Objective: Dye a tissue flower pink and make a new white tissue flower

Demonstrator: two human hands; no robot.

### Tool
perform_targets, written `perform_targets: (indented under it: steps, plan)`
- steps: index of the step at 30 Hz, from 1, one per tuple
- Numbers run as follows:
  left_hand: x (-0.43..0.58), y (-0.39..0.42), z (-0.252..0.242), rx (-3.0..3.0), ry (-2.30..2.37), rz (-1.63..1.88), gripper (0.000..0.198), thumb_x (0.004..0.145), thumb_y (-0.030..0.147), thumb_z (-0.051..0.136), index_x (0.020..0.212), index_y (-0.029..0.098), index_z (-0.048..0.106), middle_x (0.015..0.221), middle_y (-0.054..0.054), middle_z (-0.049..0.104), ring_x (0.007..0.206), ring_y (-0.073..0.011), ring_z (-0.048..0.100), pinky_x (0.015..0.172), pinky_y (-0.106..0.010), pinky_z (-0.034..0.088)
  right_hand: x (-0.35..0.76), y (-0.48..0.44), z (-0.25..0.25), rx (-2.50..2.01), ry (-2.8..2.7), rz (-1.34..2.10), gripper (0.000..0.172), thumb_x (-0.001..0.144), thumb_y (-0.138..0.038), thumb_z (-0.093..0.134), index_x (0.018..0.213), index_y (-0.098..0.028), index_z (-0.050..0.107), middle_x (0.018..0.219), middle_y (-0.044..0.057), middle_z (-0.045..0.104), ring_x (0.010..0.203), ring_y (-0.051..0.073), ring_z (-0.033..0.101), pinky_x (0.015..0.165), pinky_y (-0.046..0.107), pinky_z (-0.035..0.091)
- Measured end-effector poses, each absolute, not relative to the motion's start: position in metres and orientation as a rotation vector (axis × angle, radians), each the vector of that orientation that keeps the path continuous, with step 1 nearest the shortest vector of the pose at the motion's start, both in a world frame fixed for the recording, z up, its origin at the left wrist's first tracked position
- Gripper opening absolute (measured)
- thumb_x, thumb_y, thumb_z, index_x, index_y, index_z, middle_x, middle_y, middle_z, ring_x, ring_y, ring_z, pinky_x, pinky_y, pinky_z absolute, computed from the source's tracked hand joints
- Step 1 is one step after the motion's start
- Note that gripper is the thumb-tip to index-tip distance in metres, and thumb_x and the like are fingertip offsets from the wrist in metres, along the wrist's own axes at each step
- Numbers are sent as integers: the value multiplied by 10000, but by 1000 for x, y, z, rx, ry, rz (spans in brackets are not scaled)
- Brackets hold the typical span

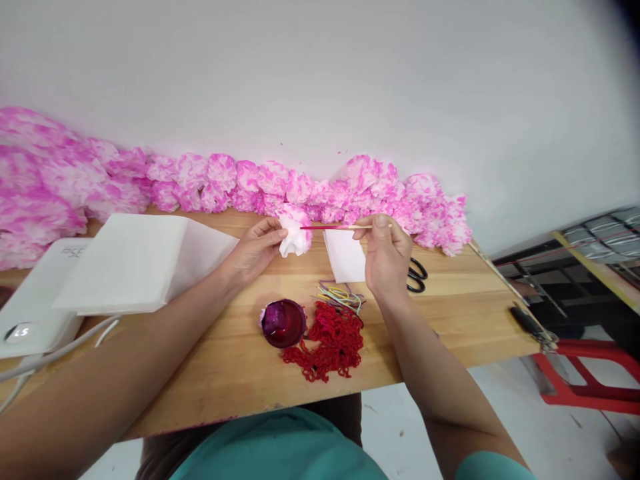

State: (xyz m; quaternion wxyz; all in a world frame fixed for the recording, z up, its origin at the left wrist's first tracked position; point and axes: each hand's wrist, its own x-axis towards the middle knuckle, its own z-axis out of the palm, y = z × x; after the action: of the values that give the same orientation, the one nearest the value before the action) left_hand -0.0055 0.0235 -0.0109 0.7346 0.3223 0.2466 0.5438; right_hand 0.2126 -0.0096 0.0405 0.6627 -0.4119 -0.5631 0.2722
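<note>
My left hand [260, 248] pinches a white tissue-paper flower [291, 235] with pink along its far edges. In my right hand [387, 253] is a thin wooden stick [325, 227], its front part stained red, reaching left to the flower; whether the tip touches the paper I cannot tell. Below the hands stands a small cup [284, 323] holding dark red liquid and a purple lump. Red yarn [333, 343] lies tangled just right of the cup, with several coloured strings [343, 297] behind it. White paper sheets [345, 257] lie between my hands.
Pink-and-white paper flowers [220, 180] line the wall. At left, a stack of white paper [123, 263] rests on a white device [35, 320] with cables. Black-handled scissors [417, 275] lie beyond my right wrist. A red stool [590, 373] stands right of the wooden table [460, 320].
</note>
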Motion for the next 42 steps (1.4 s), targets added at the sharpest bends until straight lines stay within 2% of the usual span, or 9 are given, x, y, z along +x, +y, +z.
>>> perform_targets:
  steps: [6, 11, 20, 27, 33, 39, 42]
  plan:
    - [-5, 23, -11, 713, 549, 1192, 281, 652, 193, 901, 850, 137, 711, 821, -12, 711, 718, -121, 632, 697, -254, 516, 212, -12, 42, -989, -1301, 574, 303, 914, -519, 636, 810, -250, 727, 684, -29, 643, 614, 115, 550, 667, 295, 456]
    - [-5, 23, -10, 699, 555, 1187, 282, 641, 207, 911, 826, 141, 708, 798, -5, 707, 710, -116, 629, 690, -244, 514, 213, -12, 43, -925, -1283, 588, 326, 927, -532, 609, 799, -250, 713, 658, -31, 621, 649, 124, 586, 728, 307, 483]
    - [-6, 21, -9, 690, 551, 1209, 258, 639, 179, 902, 787, 141, 694, 801, -5, 694, 718, -110, 613, 695, -234, 495, 213, -12, 40, -957, -1319, 558, 301, 925, -504, 626, 800, -249, 727, 694, -30, 649, 611, 108, 549, 661, 291, 462]
    - [-5, 22, -9, 653, 563, 1223, 253, 641, 160, 889, 802, 140, 695, 800, -2, 685, 713, -104, 600, 701, -232, 479, 213, -12, 43, -925, -1256, 571, 358, 934, -538, 595, 771, -241, 713, 620, -35, 591, 619, 116, 565, 690, 297, 464]
    - [-6, 24, -12, 654, 552, 1233, 292, 618, 180, 912, 818, 136, 704, 790, 1, 680, 712, -102, 589, 692, -225, 472, 211, -13, 44, -911, -1254, 622, 329, 925, -520, 621, 769, -246, 715, 614, -44, 595, 600, 106, 556, 695, 286, 457]
    - [-6, 24, -12, 672, 545, 1221, 232, 668, 170, 876, 822, 147, 704, 805, -3, 682, 713, -104, 590, 697, -234, 467, 212, -12, 40, -1002, -1284, 586, 346, 912, -555, 617, 783, -248, 711, 673, -29, 631, 617, 117, 548, 687, 298, 458]
    - [-6, 24, -12, 670, 546, 1222, 223, 677, 160, 869, 819, 149, 697, 806, -1, 680, 716, -105, 593, 699, -235, 467, 211, -11, 41, -986, -1257, 617, 361, 907, -565, 621, 772, -240, 703, 640, -33, 600, 622, 120, 555, 690, 297, 460]
